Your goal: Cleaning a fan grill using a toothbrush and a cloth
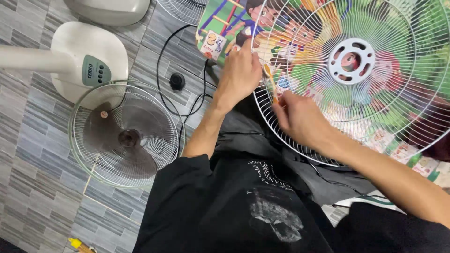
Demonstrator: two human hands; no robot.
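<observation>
Left hand grips white fan grille rim; right hand pinches orange-handled tool at rim, mid-fastening; next needs steady pressure.

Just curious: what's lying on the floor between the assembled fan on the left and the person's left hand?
In the head view, a small black round knob and loops of black cable lie on the grey floor tiles.

a round white wire fan grille fills the upper right of the frame, tilted toward the camera, its thin spokes running out from a white hub plate with cut-out holes near the top right. its lower left rim sits at the middle of the frame. a slim tool with a yellowish handle stands nearly upright against the grille's left edge, just right of centre.
</observation>
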